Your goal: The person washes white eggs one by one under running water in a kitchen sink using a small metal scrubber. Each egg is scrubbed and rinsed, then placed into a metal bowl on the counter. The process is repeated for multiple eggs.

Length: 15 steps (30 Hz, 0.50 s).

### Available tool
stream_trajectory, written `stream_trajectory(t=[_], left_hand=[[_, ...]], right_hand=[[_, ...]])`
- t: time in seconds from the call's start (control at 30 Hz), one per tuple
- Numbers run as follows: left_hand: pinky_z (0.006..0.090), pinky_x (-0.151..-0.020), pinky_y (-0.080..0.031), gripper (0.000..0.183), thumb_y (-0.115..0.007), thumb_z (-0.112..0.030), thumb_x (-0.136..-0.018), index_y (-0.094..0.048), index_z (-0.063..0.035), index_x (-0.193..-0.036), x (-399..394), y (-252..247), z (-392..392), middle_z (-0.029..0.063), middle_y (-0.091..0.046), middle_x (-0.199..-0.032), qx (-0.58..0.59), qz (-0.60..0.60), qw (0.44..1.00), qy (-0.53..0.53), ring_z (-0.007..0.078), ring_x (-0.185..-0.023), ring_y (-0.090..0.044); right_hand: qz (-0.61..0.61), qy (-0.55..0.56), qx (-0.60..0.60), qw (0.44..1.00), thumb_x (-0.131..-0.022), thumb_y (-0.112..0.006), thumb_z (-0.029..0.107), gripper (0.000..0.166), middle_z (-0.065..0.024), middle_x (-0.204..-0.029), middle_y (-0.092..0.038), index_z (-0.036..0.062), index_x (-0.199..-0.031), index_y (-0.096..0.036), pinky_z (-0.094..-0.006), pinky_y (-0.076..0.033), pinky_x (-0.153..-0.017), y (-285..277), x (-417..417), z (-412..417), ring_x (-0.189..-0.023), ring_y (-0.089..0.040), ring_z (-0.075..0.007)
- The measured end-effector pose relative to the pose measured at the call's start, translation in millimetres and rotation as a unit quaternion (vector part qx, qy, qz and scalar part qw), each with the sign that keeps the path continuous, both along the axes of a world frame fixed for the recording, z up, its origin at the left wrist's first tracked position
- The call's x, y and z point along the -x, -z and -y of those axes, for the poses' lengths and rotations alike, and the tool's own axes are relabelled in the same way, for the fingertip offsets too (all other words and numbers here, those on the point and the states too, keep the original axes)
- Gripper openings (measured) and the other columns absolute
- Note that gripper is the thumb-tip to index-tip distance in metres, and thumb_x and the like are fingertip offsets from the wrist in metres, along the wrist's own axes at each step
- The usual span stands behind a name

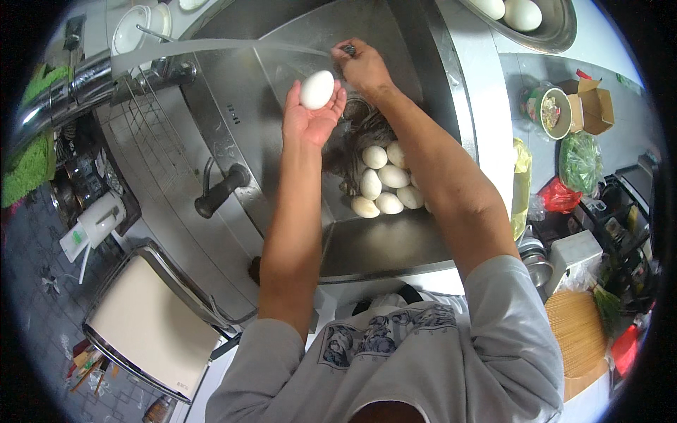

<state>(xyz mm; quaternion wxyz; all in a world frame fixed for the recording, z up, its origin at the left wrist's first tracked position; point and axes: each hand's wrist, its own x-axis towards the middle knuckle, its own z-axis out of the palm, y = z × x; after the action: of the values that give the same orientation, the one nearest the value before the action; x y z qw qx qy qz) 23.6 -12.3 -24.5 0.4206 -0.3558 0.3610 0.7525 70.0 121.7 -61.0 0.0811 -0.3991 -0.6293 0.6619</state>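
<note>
My left hand [313, 119] is palm up over the stainless steel sink [386, 243], with a wet white egg [316, 90] resting on its curled fingers. Just beyond it, my right hand [366, 69] grips a small dark, wiry scrubber [348, 50], mostly hidden by the fingers. Water [227, 44] streams from the chrome faucet [47, 106] at the left towards my right hand. Several whitish eggs [393, 176] lie together on the sink floor, partly covered by my right forearm. Beside them is a dark, wet, crumpled mass [367, 135] that I cannot identify, near the drain [357, 108].
A metal bowl [560, 26] with white eggs stands on the counter, upper right. Left of the basin are a dark dispenser [222, 190], a wire rack [137, 116] and a cream-topped appliance [153, 322]. On the right-hand floor sit a tub [555, 113], a cardboard box [597, 108] and bagged greens [580, 164].
</note>
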Motion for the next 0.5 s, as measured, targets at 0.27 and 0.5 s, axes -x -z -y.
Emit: stream_trajectory(t=[0.27,0.5], left_hand=[[0.0455,-0.098,-0.049,0.039,-0.047,-0.034,-0.101,-0.055,-0.0037,-0.123,1.6,15.5,-3.2,0.0133,-0.062,-0.123,-0.02,-0.059,0.998,0.023,0.0291,-0.119,-0.056],[0.0474,-0.097,-0.047,0.029,-0.049,-0.027,-0.101,-0.054,-0.0042,-0.117,6.1,6.8,4.3,0.0132,-0.062,-0.118,-0.038,-0.12,0.991,0.036,0.0287,-0.114,-0.057]], right_hand=[[-0.199,-0.094,-0.286,0.933,-0.09,-0.064,0.021,0.025,-0.0138,-0.102,-0.067,0.006,-0.11,-0.063,-0.0405,-0.052,-0.083,-19.0,-13.5,30.5,-0.096,-0.065,-0.0364],[-0.073,-0.009,0.041,0.996,-0.091,-0.066,0.028,0.029,-0.014,-0.093,-0.07,0.0093,-0.112,-0.064,-0.0362,-0.051,-0.08,-13.7,-5.5,4.6,-0.086,-0.066,-0.0231]])
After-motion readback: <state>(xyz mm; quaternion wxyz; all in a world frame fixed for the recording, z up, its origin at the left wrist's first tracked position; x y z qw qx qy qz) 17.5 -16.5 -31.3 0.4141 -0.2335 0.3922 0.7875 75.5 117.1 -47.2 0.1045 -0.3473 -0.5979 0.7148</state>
